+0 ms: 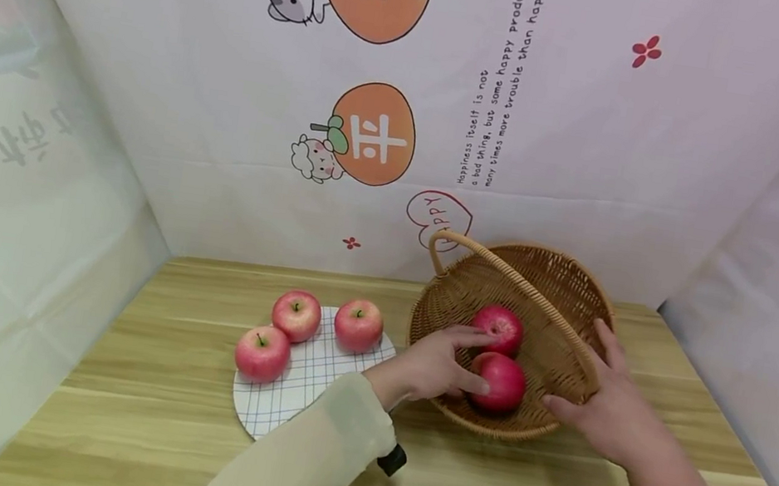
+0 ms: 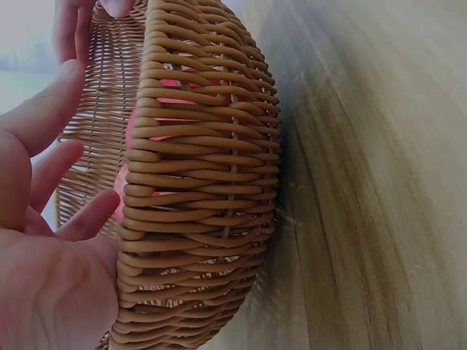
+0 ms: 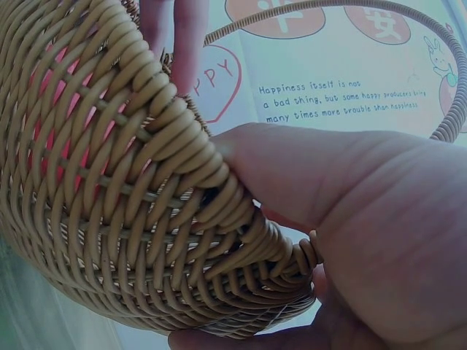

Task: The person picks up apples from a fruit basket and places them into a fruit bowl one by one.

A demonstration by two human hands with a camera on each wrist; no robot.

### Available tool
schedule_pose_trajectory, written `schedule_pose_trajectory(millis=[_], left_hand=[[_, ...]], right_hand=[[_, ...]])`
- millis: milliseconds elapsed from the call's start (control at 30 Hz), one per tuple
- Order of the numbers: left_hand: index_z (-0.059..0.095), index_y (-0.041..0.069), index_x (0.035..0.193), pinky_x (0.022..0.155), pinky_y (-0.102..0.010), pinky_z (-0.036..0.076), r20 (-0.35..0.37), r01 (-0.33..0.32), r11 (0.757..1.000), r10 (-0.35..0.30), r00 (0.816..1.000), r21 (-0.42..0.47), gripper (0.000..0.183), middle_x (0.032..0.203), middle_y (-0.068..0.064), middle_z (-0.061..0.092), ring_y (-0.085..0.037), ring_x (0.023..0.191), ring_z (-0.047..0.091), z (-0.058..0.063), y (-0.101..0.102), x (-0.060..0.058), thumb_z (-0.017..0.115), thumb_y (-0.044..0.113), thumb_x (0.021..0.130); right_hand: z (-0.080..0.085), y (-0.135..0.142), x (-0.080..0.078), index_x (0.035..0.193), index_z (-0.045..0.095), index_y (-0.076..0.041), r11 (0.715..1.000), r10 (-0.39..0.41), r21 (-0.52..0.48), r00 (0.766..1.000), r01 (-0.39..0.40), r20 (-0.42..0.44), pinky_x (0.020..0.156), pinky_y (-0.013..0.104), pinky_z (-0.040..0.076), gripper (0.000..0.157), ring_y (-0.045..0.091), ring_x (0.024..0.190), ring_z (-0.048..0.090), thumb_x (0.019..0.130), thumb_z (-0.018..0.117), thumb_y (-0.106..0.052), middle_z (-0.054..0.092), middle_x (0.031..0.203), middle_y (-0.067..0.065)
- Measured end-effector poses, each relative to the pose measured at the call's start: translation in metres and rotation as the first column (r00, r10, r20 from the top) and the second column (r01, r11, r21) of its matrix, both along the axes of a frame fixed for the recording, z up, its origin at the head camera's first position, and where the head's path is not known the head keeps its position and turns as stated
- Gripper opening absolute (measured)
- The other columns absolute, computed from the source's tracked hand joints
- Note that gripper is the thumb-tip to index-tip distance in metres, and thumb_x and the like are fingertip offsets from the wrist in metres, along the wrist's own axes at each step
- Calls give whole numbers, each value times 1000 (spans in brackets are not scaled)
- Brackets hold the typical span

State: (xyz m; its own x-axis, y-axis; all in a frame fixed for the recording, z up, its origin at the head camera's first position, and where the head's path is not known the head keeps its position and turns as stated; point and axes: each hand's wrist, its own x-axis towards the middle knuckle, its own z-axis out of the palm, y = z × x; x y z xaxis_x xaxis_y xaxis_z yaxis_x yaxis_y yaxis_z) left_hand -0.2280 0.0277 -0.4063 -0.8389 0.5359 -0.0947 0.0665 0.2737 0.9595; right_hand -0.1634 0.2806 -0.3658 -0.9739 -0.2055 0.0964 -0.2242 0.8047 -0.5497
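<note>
We grip the wicker basket (image 1: 568,282) with our right hand (image 1: 610,410); our left hand (image 1: 433,364), fingers spread, reaches over two red apples (image 1: 506,385) inside; likely firm, smooth and bruisable, they're best cupped round the middle.

The head camera is looking forward and down from the near side of the counter (image 1: 136,373), taking in both far corners. The left wrist camera is facing the basket (image 1: 558,277) very near, with the counter standing sideways along its right. The right wrist camera is facing the basket's outer wall closely. All three are sharing the basket; head and right wrist are also sharing the lettered backdrop (image 1: 564,135).
</note>
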Motion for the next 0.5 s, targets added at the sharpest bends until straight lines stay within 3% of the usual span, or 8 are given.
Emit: schedule_pose_trajectory(millis=[200, 500], left_hand=[[61, 33, 139, 74, -37, 58, -1, 8, 999, -8, 1000, -47, 66, 150, 12, 39, -21, 118, 53, 0, 8, -4, 85, 13, 80], [65, 31, 134, 74, -38, 58, 11, 23, 997, -23, 1000, -72, 60, 144, 17, 45, -13, 107, 55, 0, 16, -7, 84, 10, 82]], right_hand=[[2, -2, 1, 158, 24, -5, 1000, 4, 17, 1000, -4, -18, 90, 70, 40, 98, 68, 124, 31, 83, 83, -28, -11, 161, 24], [4, -2, 2, 159, 22, -8, 999, 6, 36, 1000, -5, -14, 87, 69, 43, 97, 68, 119, 37, 84, 81, -29, -11, 161, 24]])
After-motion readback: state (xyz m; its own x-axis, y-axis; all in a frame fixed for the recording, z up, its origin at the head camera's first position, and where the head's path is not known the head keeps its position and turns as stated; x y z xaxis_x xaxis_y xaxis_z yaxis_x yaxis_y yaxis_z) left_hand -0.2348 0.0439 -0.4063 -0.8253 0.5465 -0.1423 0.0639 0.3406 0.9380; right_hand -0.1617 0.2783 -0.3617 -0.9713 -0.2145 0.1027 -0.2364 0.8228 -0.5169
